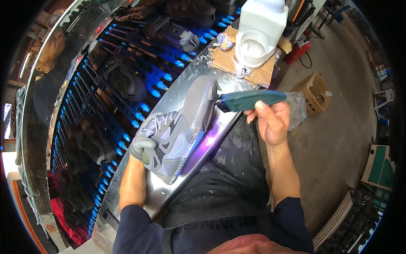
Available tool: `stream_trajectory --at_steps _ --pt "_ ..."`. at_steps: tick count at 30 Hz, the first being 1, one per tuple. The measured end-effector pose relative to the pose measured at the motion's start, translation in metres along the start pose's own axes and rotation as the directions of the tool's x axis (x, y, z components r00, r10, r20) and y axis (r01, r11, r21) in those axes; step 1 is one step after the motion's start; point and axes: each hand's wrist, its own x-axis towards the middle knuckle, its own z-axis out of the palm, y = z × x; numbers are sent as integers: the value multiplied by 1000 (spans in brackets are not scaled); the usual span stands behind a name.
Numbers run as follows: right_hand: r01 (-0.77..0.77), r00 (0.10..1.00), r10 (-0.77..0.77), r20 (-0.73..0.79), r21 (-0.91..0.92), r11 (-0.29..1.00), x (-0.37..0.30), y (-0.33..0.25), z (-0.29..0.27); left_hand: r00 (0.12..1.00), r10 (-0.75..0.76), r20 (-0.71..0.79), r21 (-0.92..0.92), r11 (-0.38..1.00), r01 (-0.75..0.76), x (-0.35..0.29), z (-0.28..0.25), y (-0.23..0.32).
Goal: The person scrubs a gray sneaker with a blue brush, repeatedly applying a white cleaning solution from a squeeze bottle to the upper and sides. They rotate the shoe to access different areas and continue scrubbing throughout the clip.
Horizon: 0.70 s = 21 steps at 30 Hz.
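A grey sneaker (173, 139) with pale laces and white stitching along its lower edge is held aslant over the metal bench, toe pointing away from me. My left hand (146, 139), in a grey glove, is closed on it around the collar and laces. With my bare right hand (272, 120) I pinch a dark green, finely ribbed oblong piece (253, 100), thumb on its near face. Its darker left end is beside the sneaker's toe; I cannot tell whether they touch, nor what kind of thing it is.
The metal bench (152, 194) runs diagonally beneath the sneaker. To the left, a curved rack with blue-tipped rods (157, 84) carries several dark shoes. A white plastic container (260, 29) stands on cardboard (258, 76) at the back. An open carton (315, 95) is on the floor at right.
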Motion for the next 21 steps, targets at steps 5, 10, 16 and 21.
stream_trajectory --at_steps 5,10,16,21 --pt "-9 999 7 -35 -52 999 26 -8 -1 997 -14 74 63 998 9 6 -4 5" --pt "1 1000 1 31 -95 995 23 -19 1 998 -2 68 79 997 -4 5 -2 3" --pt "84 991 -59 123 -209 974 11 -30 7 994 -16 110 68 998 9 7 -3 6" --pt "135 983 -90 157 -305 943 -1 -47 25 995 -6 102 42 999 2 6 -4 5"
